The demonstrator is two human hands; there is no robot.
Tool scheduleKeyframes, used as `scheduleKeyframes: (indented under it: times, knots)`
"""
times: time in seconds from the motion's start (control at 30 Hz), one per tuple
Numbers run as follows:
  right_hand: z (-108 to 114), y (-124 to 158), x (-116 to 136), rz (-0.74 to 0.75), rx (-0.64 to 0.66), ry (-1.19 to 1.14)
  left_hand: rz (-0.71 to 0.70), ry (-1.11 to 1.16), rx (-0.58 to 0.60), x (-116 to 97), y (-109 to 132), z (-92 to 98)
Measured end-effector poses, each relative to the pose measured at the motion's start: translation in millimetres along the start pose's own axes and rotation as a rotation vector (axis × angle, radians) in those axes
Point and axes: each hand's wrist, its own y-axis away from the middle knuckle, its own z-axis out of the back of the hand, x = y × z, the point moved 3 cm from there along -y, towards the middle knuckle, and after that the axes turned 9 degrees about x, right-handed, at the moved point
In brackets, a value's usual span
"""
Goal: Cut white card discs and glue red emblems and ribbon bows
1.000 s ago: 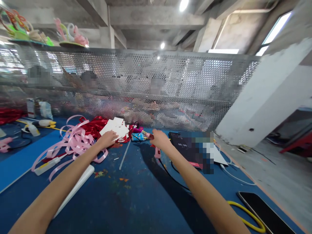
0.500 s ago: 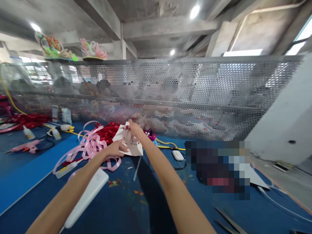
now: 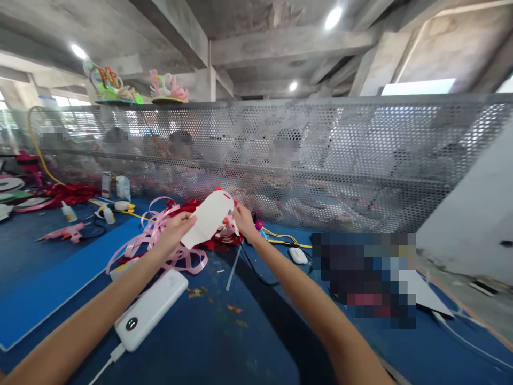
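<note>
A piece of white card [image 3: 210, 216] is held up above the table, its far end curved over and a little red showing at its upper edge. My left hand [image 3: 176, 230] is closed on the card's left side, thumb lying on the face. At the card's right edge my right hand [image 3: 243, 220] is pinched, its fingertips partly hidden. Small white and orange bits show just below the right fingers. Beneath and behind the card lie a loose heap of pink ribbon [image 3: 156, 224] and red ribbon [image 3: 186, 206].
A white power bank [image 3: 154, 307] with a cable lies near my left forearm. Farther left are a pink glue gun [image 3: 66, 232] and small glue bottles [image 3: 69, 213]. A white earbud case [image 3: 298, 255] sits to the right. A perforated metal screen [image 3: 256, 155] stands behind the table.
The card has turned from a folded, open shape to a smooth white face toward me. My left hand has shifted up along it; my right hand has moved right and down.
</note>
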Motion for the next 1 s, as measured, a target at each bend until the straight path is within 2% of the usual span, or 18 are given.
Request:
scheduleKeyframes:
  times: [0.1,0.23,0.33,0.4,0.5,0.53,0.6,0.67,0.77,0.83,0.9,0.97,1.0]
  knots:
    - [1.2,59.2,10.4,-0.012,0.053,-0.215,0.064,0.123,0.054,18.7,20.2,-40.4]
    - [11.8,148.9,13.8,-0.051,0.053,-0.378,0.2,0.184,0.202,42.7,50.9,-98.5]
    - [21.3,205.1,9.6,-0.12,0.034,-0.44,0.185,0.13,0.325,50.6,75.8,-134.8]
    - [24.0,235.4,4.7,-0.16,0.022,-0.466,0.118,0.122,0.487,54.6,93.7,-156.7]
    - [20.9,271.2,-3.7,-0.169,-0.007,-0.502,0.055,0.247,0.796,65.5,123.3,-181.4]
    - [18.2,280.4,-6.7,-0.165,-0.016,-0.529,0.052,0.274,0.863,71.0,131.8,-185.3]
    - [11.7,294.0,-13.2,-0.177,-0.029,-0.601,0.081,0.26,0.872,83.9,141.9,-185.0]
    - [6.9,300.7,-20.0,-0.215,-0.045,-0.644,0.181,0.238,0.754,97.1,142.0,-176.0]
    - [10.0,298.9,-27.9,-0.28,-0.103,-0.662,0.435,0.358,0.523,111.1,131.7,-157.1]
    - [19.0,293.0,-29.6,-0.315,-0.117,-0.695,0.538,0.412,0.471,113.3,124.4,-150.1]
    - [32.9,288.2,-26.6,-0.347,-0.083,-0.685,0.561,0.421,0.5,111.8,120.6,-149.9]
    - [53.0,290.2,-18.7,-0.348,-0.041,-0.481,0.536,0.412,0.506,110.1,120.7,-152.6]
    - [65.5,295.5,-13.7,-0.335,-0.039,-0.283,0.513,0.401,0.485,110.1,121.7,-153.8]
